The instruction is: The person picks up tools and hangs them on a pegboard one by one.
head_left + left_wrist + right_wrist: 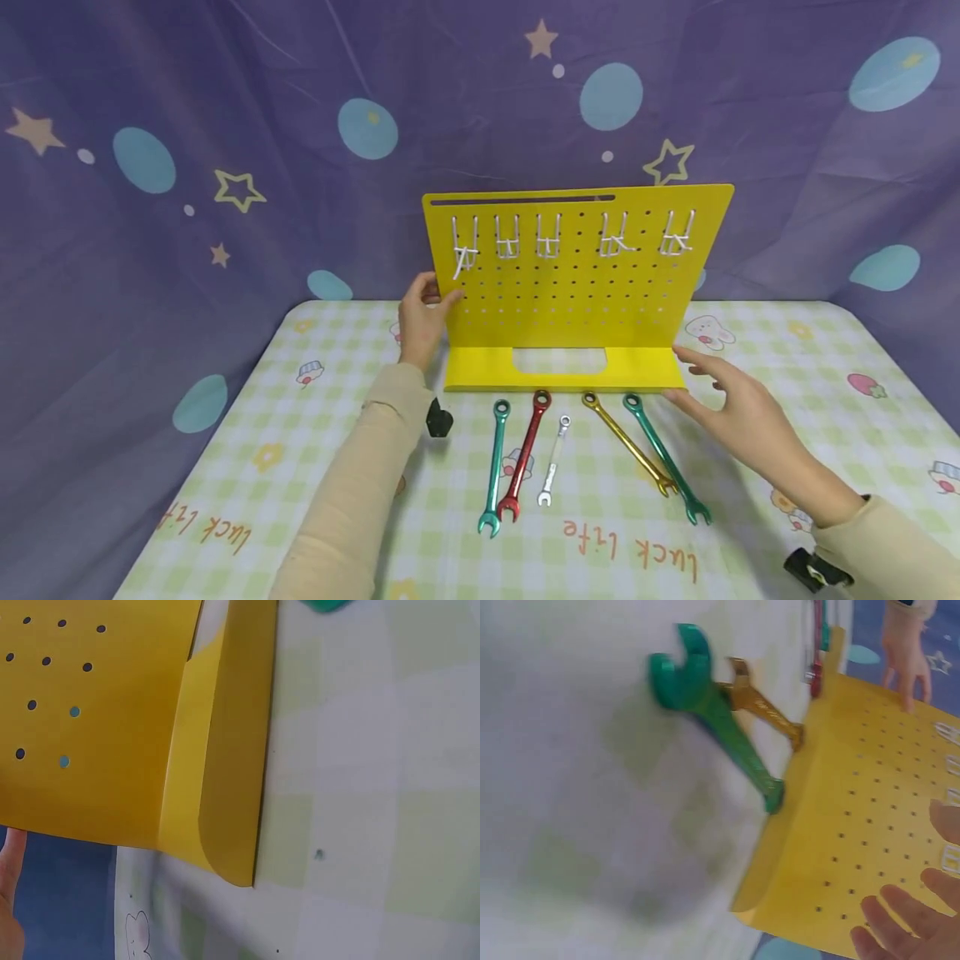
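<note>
A yellow pegboard (562, 287) stands upright on its flat foot, with several white wire hooks (547, 244) along its upper part. My left hand (422, 321) grips the board's left edge, thumb over the front and fingers partly hidden behind. At the lower right corner, my right hand (742, 412) has its thumb and fingers spread, fingertips right at the foot's end. Combination wrenches lie in front of the board: a green one (495, 471), a red one (525, 458), a small silver one (555, 462), a gold one (630, 443) and another green one (667, 462).
A checked tablecloth (247, 467) covers the table. Behind it hangs a purple curtain (480, 100) with stars and blue ovals. Black wrist-worn gear (439, 418) shows by the left cuff, and similar gear (816, 571) by the right one.
</note>
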Tool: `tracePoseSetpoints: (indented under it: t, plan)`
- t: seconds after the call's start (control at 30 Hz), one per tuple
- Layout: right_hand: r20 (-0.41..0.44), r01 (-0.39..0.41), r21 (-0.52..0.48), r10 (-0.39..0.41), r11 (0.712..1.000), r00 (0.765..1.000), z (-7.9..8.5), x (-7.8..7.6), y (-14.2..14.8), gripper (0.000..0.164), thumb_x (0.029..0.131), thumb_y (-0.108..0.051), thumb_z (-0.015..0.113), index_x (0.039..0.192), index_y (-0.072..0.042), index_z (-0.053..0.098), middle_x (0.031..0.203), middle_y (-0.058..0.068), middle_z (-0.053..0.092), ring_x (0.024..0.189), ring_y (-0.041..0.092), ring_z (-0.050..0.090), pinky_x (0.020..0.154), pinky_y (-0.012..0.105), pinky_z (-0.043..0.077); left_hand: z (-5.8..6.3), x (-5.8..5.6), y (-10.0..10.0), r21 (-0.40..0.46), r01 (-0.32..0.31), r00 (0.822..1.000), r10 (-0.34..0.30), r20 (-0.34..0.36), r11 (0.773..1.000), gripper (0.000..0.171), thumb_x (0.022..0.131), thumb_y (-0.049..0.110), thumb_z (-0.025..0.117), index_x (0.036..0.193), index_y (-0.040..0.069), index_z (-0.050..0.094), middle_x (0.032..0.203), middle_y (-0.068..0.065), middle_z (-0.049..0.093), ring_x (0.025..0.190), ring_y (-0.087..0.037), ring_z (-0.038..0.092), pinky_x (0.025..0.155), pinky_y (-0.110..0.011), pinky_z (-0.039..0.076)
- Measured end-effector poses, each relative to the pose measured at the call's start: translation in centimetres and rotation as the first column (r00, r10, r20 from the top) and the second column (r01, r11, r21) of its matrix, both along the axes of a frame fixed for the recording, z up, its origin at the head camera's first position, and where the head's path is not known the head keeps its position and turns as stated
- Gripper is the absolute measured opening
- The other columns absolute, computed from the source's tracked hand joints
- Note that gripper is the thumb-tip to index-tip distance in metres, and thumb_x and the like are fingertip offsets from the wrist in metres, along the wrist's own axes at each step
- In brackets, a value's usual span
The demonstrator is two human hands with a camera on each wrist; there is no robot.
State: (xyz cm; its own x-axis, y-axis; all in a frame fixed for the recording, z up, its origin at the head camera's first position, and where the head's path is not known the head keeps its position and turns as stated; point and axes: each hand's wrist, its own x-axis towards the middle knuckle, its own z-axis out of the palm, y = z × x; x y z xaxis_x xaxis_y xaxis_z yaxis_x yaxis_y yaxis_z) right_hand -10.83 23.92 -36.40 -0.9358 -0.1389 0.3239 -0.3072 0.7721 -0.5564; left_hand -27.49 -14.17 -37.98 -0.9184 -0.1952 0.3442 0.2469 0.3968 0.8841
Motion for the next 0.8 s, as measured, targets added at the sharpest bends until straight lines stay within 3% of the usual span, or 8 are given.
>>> tracePoseSetpoints:
  t: [0.2,0.3,0.47,0.63,0.8]
  plan:
    - [0.160,-0.042,-0.082,0.054,0.996,0.986,-0.9,0.0,0.3,0.059,0.094,-0.027,0.071,0.144,-0.005,0.049,0.132,0.020,0.060,0.112,0.035,0.060,0.084,0.038,0.051,-0.1,-0.1,-0.1,0.000,0.005,1.000,-0.005,0.019,1.000,0.034,0.086,0.026,0.078,0.114,0.012,0.065,0.106,-0.006,0.065,0.094,-0.022,0.059,0.085,-0.034,0.050]
    - [0.230,-0.048,-0.096,0.069,0.994,0.971,-1.7,0.0,0.4,0.060,0.094,-0.030,0.070,0.145,-0.004,0.049,0.133,0.019,0.059,0.113,0.035,0.061,0.086,0.042,0.052,-0.1,-0.2,-0.1,0.006,0.007,1.000,-0.007,0.021,1.000,0.033,0.086,0.024,0.079,0.113,0.010,0.065,0.105,-0.008,0.065,0.093,-0.023,0.059,0.084,-0.034,0.050]
    - [0.265,-0.035,-0.100,0.061,0.994,0.962,-3.0,0.1,0.3,0.057,0.092,-0.024,0.073,0.140,0.001,0.052,0.127,0.022,0.062,0.107,0.037,0.063,0.083,0.049,0.054,-0.1,-0.3,-0.1,-0.003,0.008,1.000,-0.008,0.010,1.000,0.032,0.086,0.022,0.078,0.112,0.009,0.065,0.105,-0.009,0.065,0.093,-0.023,0.059,0.085,-0.033,0.050]
    - [0.343,-0.017,-0.111,0.055,0.994,0.938,-3.9,-0.2,0.1,0.054,0.091,-0.017,0.074,0.136,0.005,0.053,0.120,0.023,0.064,0.101,0.037,0.065,0.080,0.049,0.055,-0.1,-0.4,-0.2,-0.011,-0.001,1.000,0.001,0.005,1.000,0.032,0.086,0.023,0.079,0.111,0.009,0.065,0.105,-0.008,0.065,0.093,-0.022,0.059,0.084,-0.034,0.050]
    - [0.378,-0.016,-0.087,0.048,0.996,0.925,-4.5,-0.6,-0.1,0.045,0.089,-0.013,0.075,0.127,0.006,0.060,0.104,0.014,0.068,0.092,0.030,0.067,0.076,0.043,0.055,-0.2,-0.5,-0.3,-0.010,0.011,1.000,-0.011,0.000,1.000,0.032,0.085,0.022,0.079,0.110,0.009,0.065,0.103,-0.008,0.064,0.093,-0.022,0.059,0.083,-0.033,0.050]
